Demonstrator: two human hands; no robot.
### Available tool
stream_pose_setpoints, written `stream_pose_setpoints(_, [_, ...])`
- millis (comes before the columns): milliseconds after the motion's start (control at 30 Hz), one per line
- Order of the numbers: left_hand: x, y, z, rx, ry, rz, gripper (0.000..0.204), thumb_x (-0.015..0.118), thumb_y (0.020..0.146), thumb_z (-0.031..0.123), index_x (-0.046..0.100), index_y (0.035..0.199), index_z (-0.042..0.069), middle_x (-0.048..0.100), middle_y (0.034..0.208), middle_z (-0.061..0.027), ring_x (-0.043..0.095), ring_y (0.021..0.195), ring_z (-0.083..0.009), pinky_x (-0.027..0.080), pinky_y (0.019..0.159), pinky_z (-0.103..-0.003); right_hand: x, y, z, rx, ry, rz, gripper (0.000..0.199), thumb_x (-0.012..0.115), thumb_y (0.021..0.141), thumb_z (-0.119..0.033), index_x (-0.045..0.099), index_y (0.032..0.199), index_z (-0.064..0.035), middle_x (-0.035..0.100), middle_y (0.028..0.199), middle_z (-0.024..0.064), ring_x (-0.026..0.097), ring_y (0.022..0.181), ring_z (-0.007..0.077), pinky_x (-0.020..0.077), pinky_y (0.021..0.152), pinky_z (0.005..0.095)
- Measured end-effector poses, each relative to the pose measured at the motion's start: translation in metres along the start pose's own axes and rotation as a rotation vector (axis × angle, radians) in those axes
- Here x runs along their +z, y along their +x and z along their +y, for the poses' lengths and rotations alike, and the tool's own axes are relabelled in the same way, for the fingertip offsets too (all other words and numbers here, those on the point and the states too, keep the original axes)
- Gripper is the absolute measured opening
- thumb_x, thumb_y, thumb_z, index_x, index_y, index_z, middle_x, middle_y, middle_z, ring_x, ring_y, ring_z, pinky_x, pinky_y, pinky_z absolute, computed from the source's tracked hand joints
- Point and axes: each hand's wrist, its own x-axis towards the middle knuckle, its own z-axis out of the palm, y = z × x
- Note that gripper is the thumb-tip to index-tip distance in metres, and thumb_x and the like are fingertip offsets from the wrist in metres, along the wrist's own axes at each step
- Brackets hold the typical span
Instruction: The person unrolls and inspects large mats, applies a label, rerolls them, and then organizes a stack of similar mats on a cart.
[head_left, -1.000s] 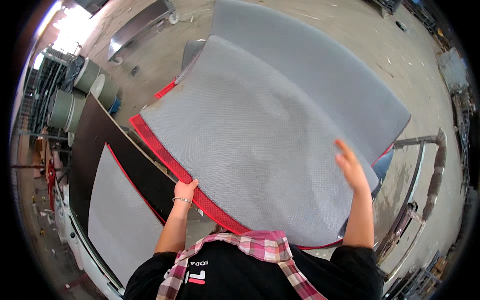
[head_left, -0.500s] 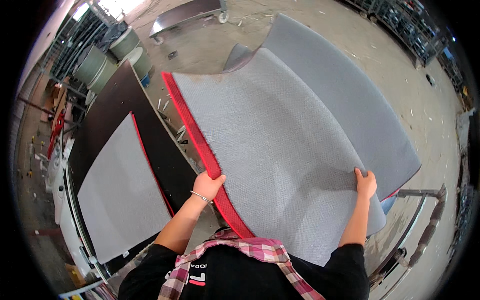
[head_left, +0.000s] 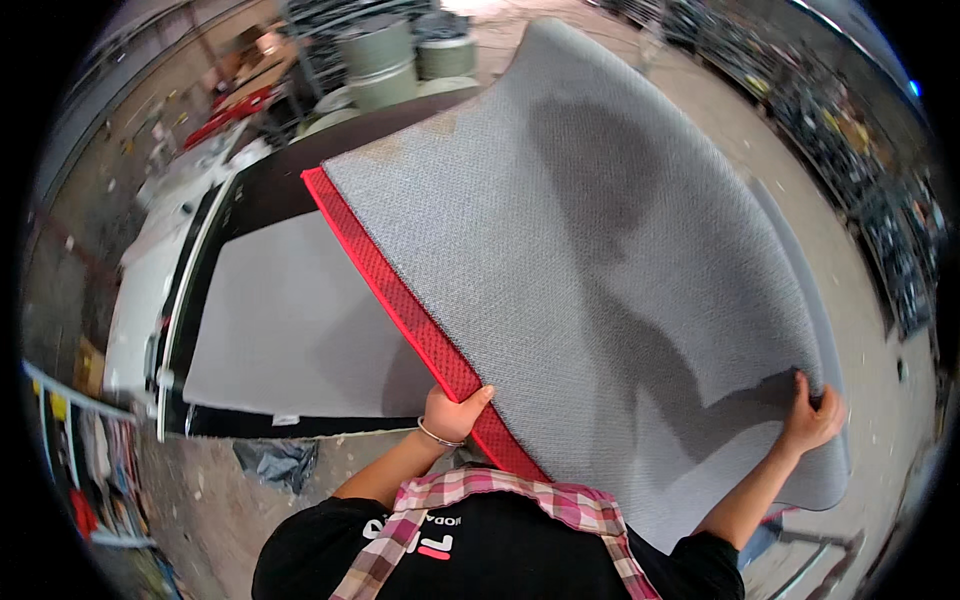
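A large, floppy grey fabric sheet [head_left: 560,280] with a checked red edging strip [head_left: 400,300] is held up in front of me, curving away to its far end. My left hand [head_left: 455,413] is closed on the red strip near the bottom, thumb over the face. At the sheet's right edge, my right hand [head_left: 815,415] pinches the grey material. Another grey sheet edge [head_left: 822,340] shows behind it on the right. To the left, a similar grey panel [head_left: 290,320] lies flat on a dark tabletop [head_left: 370,130], partly covered by the held sheet.
Large greenish drums [head_left: 378,68] stand beyond the table. Racks of dark parts [head_left: 850,170] run along the right side. A dark plastic bag [head_left: 278,463] is on the floor by the table's near edge, and a shelf with mixed items [head_left: 100,470] stands at lower left.
My view and body have turned to the left. The held sheet has swung with me and now overlaps the panel on the dark table. Both hands keep their holds.
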Motion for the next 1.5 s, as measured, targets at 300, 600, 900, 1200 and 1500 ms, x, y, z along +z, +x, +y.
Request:
stream_pose_setpoints(300, [-0.172, -0.039, 0.021, -0.046, -0.125, 0.762, 0.026, 0.062, 0.072, 0.010, 0.053, 0.093, -0.002, 0.055, 0.090, -0.0053, 0.051, 0.079, -0.0164, 0.041, 0.071, -0.030, -0.062, 0.184, -0.338, -0.387, 0.475, 0.041, 0.039, 0.073, 0.058, -0.028, 0.057, 0.087, -0.0074, 0.057, 0.085, 0.0085, 0.054, 0.082, 0.0240, 0.0406, 0.071, 0.0321])
stream_pose_setpoints(600, [-0.341, -0.070, -0.094, -0.538, -0.593, 1.183, 0.019, 0.056, 0.072, 0.002, 0.052, 0.089, -0.007, 0.057, 0.084, -0.0157, 0.056, 0.068, -0.0254, 0.046, 0.063, -0.038, -0.095, -0.007, -0.494, -0.822, 1.368, -0.962, 0.023, 0.066, 0.063, -0.010, 0.058, 0.084, -0.0059, 0.056, 0.093, 0.0115, 0.051, 0.092, 0.0271, 0.0389, 0.080, 0.0365])
stream_pose_setpoints(900, [-0.357, -0.094, -0.157, -0.690, -0.178, 1.089, 0.026, 0.058, 0.071, 0.006, 0.052, 0.092, -0.008, 0.057, 0.091, -0.0143, 0.056, 0.076, -0.0274, 0.044, 0.067, -0.039, -0.072, -0.139, -0.369, -0.207, 1.027, -1.661, 0.023, 0.060, 0.071, -0.015, 0.059, 0.091, -0.0037, 0.058, 0.092, 0.0120, 0.054, 0.089, 0.0233, 0.0409, 0.078, 0.0315])
stream_pose_setpoints(1200, [-0.395, -0.094, -0.158, -0.985, 0.442, 0.828, 0.040, 0.060, 0.070, 0.029, 0.056, 0.084, -0.008, 0.060, 0.082, -0.0176, 0.057, 0.073, -0.0267, 0.044, 0.066, -0.038, -0.072, -0.157, -0.313, 0.280, 1.027, -1.591, 0.017, 0.055, 0.077, -0.010, 0.056, 0.089, 0.0013, 0.059, 0.081, 0.0074, 0.055, 0.072, 0.0128, 0.0440, 0.065, 0.0239])
stream_pose_setpoints(1500, [-0.406, -0.093, -0.095, -1.205, 0.654, 0.484, 0.061, 0.041, 0.077, 0.056, 0.052, 0.066, -0.003, 0.044, 0.049, -0.0083, 0.042, 0.035, -0.0200, 0.033, 0.030, -0.033, -0.070, -0.191, -0.239, 0.422, 0.797, -1.435, 0.025, 0.054, 0.075, -0.024, 0.060, 0.087, -0.0033, 0.060, 0.079, 0.0128, 0.058, 0.079, 0.0223, 0.0430, 0.070, 0.0317])
